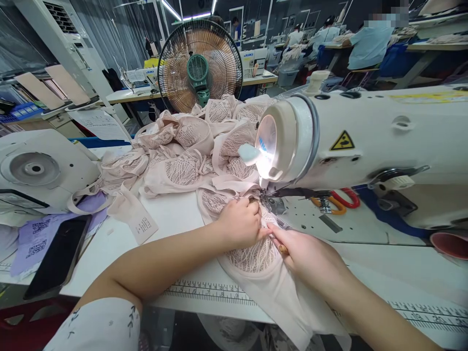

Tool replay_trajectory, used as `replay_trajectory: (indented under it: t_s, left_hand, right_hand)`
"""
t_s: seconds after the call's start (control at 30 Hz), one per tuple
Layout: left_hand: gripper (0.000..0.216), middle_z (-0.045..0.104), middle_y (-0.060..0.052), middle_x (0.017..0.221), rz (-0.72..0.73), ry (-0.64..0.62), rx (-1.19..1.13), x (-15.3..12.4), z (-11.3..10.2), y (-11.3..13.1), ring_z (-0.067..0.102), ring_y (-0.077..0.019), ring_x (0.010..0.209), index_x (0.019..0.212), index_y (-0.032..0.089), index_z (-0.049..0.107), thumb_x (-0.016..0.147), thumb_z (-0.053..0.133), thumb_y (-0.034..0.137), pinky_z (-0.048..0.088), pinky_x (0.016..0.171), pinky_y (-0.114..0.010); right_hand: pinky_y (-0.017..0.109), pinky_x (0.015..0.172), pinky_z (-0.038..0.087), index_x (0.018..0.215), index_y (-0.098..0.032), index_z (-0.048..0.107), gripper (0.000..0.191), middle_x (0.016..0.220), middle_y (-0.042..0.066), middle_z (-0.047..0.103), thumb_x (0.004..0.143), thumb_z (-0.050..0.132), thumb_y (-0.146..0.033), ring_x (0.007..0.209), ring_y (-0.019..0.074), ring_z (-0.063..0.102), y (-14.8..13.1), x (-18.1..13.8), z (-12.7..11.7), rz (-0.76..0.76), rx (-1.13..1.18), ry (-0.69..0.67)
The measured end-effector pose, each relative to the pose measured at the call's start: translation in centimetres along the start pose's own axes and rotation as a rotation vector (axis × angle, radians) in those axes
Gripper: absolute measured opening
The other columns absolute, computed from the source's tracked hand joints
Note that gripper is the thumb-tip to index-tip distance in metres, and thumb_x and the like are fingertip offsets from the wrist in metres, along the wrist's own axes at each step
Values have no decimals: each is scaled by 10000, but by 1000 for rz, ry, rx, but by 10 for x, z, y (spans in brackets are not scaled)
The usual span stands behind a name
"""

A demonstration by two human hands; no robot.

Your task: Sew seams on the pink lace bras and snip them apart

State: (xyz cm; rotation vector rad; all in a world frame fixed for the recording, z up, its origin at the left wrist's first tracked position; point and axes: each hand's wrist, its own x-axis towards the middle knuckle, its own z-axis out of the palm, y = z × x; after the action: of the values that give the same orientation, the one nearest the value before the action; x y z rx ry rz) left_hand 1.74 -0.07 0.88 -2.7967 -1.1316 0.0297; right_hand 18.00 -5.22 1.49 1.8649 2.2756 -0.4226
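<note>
A pale pink lace bra [252, 258] lies under the needle area of a white sewing machine [365, 131], its near end hanging over the table's front edge. My left hand [241, 222] is closed on the bra just in front of the presser foot, fingers curled down onto the fabric. Close beside it, my right hand [300, 248] pinches the bra's edge between thumb and fingers. The two hands nearly touch. The machine's lamp lights the fabric at the needle, and my left fingers partly cover the spot.
Behind the needle lies a heap of similar bras [186, 165]. Orange- and red-handled scissors [338, 202] rest under the machine arm. At left are a black phone [58, 256], purple papers [34, 239] and another machine [44, 170]. A large fan [199, 68] stands beyond; several people sit farther back.
</note>
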Motion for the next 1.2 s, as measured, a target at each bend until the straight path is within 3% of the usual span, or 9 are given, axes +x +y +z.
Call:
replay_trajectory:
  t_s: [0.3, 0.43, 0.53, 0.63, 0.73, 0.83, 1.03, 1.2]
  left_hand:
    - [477, 588, -125, 1225, 6, 143, 37, 0, 9, -12, 515, -269, 1046, 1163, 114, 624, 930, 398, 464, 406, 804, -391]
    - [311, 610, -78, 1087, 148, 197, 34, -8, 5, -14, 518, -242, 1049, 1127, 234, 644, 946, 391, 256, 387, 875, -398]
    - [300, 611, -77, 992, 179, 137, 1, -16, -2, -10, 528, -239, 1030, 1032, 232, 687, 930, 406, 212, 380, 930, -440]
    - [376, 593, -132, 1157, 82, -3, -67, -25, -14, -1, 485, -319, 1146, 1124, 176, 650, 914, 443, 410, 344, 975, -588]
    - [827, 369, -198, 1456, 6, -204, -106, -30, -27, 8, 267, -447, 1334, 1359, 144, 473, 772, 468, 726, 199, 982, -754]
    - [951, 180, -178, 1545, -41, -312, -83, -32, -33, 11, 118, -469, 1392, 1447, 168, 344, 713, 535, 741, 119, 980, -789]
    - [814, 228, -206, 1521, -131, -197, -16, -31, -32, 2, 150, -488, 1380, 1360, 159, 477, 701, 635, 611, 158, 919, -822]
    - [711, 288, -189, 1503, -101, -104, 80, -32, -33, -4, 160, -422, 1404, 1312, 147, 528, 735, 638, 548, 73, 1003, -783]
  right_hand:
    - [259, 492, 221, 1212, -268, 552, 390, 818, 21, 615, 861, 405, -183, 627, 157, 470, -9, 10, -7, 42, 24, 1]
    - [258, 492, 244, 1215, -293, 554, 355, 757, 5, 596, 920, 356, -282, 621, 160, 479, -4, 1, -5, 58, 28, 19]
    - [253, 526, 282, 1221, -326, 581, 379, 815, 15, 608, 900, 391, -256, 715, 173, 530, 8, -14, 4, 33, 0, 35]
    - [256, 592, 348, 1298, -346, 551, 525, 902, 28, 623, 825, 434, -150, 826, 195, 568, 23, -28, 15, -15, -6, 34]
    - [266, 588, 376, 1352, -340, 509, 574, 902, 39, 619, 823, 406, -145, 816, 205, 578, 32, -33, 22, -65, 3, 3]
    - [265, 581, 379, 1363, -330, 502, 581, 889, 41, 611, 828, 393, -129, 803, 200, 572, 32, -30, 21, -42, 1, -9]
    - [238, 575, 342, 1397, -330, 448, 649, 871, 15, 596, 799, 419, -82, 774, 167, 540, 20, -14, 5, -31, 35, -24]
    - [249, 494, 234, 1294, -328, 543, 551, 775, -9, 585, 801, 428, -110, 638, 150, 470, 12, -8, -3, -29, -16, -12]
